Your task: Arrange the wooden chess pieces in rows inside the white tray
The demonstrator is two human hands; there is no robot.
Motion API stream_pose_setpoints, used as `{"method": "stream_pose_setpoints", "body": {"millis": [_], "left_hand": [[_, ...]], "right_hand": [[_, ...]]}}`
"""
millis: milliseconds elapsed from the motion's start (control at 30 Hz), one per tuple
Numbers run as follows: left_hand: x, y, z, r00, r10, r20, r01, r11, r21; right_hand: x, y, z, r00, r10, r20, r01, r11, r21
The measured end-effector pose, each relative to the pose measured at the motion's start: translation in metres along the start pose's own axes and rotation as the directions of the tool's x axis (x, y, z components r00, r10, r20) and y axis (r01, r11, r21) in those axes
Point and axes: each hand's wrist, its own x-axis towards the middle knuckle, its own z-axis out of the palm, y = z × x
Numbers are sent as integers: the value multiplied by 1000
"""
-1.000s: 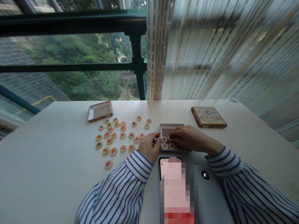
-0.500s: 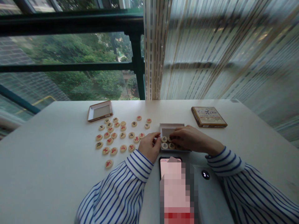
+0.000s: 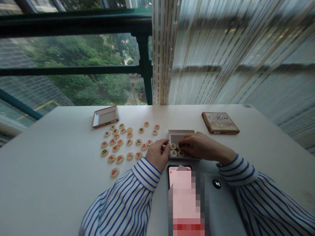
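Hardly anything shifts from half a second ago: the right hand (image 3: pixel 204 146) stays bunched over a xiangqi piece (image 3: pixel 178 147) in the small open box (image 3: pixel 176 139), its fingertips overlapping it, though I can't tell whether they grip. The left hand (image 3: pixel 158 154) keeps its curled fingers at the box's left wall, its hold unclear too. The loose xiangqi pieces (image 3: pixel 129 142) lie unmoved on the white table (image 3: pixel 61 164); the round black button (image 3: pixel 217 184) now glows green rather than whitish.

head cam: on your head, facing forward and down
near: your striped sleeves (image 3: pixel 118 203)
far: railing (image 3: pixel 73 70) left, curtain (image 3: pixel 221 49) right
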Motion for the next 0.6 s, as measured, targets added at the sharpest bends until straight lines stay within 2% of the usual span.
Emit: {"method": "stream_pose_setpoints", "body": {"millis": [600], "left_hand": [[-1, 1, 0, 1000, -4, 1, 4, 1000, 3]], "right_hand": [[0, 0, 0, 1000, -12, -3, 12, 1000, -21]]}}
